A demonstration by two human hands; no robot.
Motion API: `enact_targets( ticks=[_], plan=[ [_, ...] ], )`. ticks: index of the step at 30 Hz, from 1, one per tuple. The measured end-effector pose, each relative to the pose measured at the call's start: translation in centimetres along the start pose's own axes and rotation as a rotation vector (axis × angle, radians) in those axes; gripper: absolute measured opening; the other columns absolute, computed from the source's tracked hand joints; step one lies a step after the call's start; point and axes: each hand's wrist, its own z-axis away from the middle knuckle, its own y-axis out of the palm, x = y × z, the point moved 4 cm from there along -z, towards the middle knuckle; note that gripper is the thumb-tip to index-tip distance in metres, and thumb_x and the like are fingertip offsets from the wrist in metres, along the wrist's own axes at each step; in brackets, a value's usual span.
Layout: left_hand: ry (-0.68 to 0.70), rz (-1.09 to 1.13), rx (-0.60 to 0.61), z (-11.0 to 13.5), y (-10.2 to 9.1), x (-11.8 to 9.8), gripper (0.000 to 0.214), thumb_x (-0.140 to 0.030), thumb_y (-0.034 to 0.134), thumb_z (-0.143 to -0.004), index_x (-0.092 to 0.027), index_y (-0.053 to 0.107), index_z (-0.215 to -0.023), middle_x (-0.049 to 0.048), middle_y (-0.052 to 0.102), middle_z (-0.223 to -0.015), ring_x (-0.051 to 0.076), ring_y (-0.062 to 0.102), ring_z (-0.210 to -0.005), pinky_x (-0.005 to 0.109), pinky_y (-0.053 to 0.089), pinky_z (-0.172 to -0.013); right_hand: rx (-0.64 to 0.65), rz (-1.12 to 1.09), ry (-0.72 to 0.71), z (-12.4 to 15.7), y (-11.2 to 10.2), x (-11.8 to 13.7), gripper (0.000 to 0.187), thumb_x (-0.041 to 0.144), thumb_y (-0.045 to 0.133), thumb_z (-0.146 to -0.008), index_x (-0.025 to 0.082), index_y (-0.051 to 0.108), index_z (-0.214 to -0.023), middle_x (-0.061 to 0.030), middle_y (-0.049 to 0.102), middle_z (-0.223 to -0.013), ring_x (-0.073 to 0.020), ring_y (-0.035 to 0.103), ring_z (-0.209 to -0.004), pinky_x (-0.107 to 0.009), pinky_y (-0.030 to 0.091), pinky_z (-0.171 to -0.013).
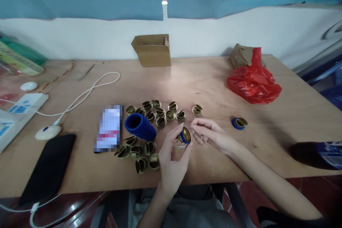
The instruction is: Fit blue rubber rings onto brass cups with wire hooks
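My left hand (173, 153) grips a round brass-coloured fitting with a blue ring (185, 135) around it, its shiny face turned to the right. Just right of it, my right hand (207, 132) is closed in a pinch; what sits between its fingertips is too small to name. Several small silvery pieces (181, 146) show below the held fitting. Left of my hands stands a leaning stack of blue rings (140, 127). Brass fittings without blue rings (160, 112) lie behind and around the stack. One blue-ringed brass fitting (239, 123) rests apart on the right.
A phone with a lit screen (109, 128) and a dark phone (49, 169) lie left. A white cable (88, 92) runs to a power strip (24, 114). At the back are a cardboard box (153, 51) and a red plastic bag (253, 82). A dark bottle (315, 155) lies right.
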Motion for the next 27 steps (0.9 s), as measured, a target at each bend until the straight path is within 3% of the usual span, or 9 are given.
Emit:
enact_targets(
  ticks=[6,15,27],
  plan=[
    [0.069,-0.053,0.014,0.0,0.0,-0.2,0.047,-0.016,0.075,-0.085,-0.027,0.065,-0.13,0.0073,0.07,-0.132,0.026,0.066,-0.124,0.047,0.054,-0.109,0.032,-0.012,0.031,-0.2,0.3,-0.5,0.031,0.045,0.067,-0.095,0.018,0.057,-0.084,0.0075,0.053,-0.058,-0.0068,0.042,-0.047,-0.02,0.032,-0.045],
    [0.116,-0.111,-0.01,0.0,-0.1,-0.6,0.048,-0.015,0.077,-0.084,-0.026,0.065,-0.129,0.0083,0.071,-0.129,0.027,0.068,-0.12,0.048,0.057,-0.105,0.024,0.126,-0.071,-0.1,0.4,0.3,0.031,0.046,0.07,-0.092,0.018,0.059,-0.082,0.0041,0.058,-0.068,-0.0106,0.05,-0.062,-0.025,0.04,-0.06],
    [0.15,-0.13,0.0,0.3,-0.1,-0.7,0.052,-0.013,0.077,-0.083,-0.026,0.063,-0.131,0.0079,0.071,-0.129,0.026,0.069,-0.119,0.047,0.059,-0.103,0.066,0.26,-0.147,-0.1,0.9,0.4,0.035,0.046,0.061,-0.097,0.02,0.053,-0.077,0.0042,0.05,-0.072,-0.0112,0.043,-0.065,-0.026,0.039,-0.063]
  ],
)
